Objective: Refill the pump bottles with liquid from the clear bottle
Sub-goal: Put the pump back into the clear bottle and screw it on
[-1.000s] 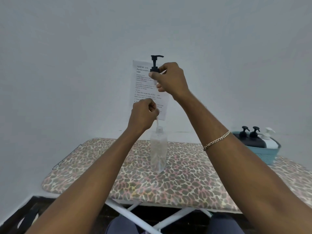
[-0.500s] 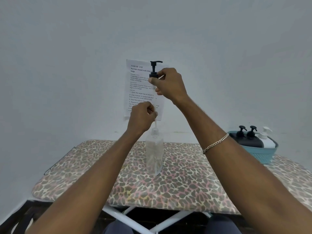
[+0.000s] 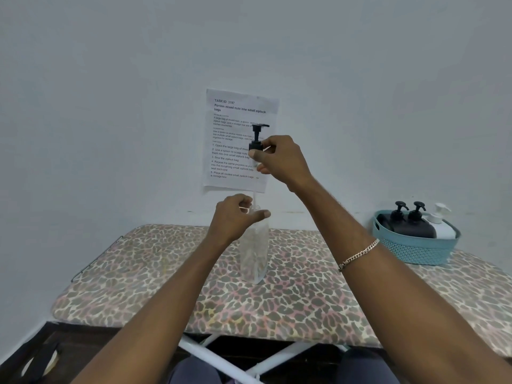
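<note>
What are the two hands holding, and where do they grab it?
The right hand pinches the black pump by its collar, below the nozzle. The left hand grips the clear bottle round its neck.

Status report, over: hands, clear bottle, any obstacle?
Right hand pinches pump head, raised over clear bottle, tube tip at its neck. Left hand grips bottle neck. Basket far right, no obstacle.

The left hand (image 3: 235,217) covers the neck of the clear bottle (image 3: 255,253), probably hiding the pump tube (image 3: 255,195) end
</note>
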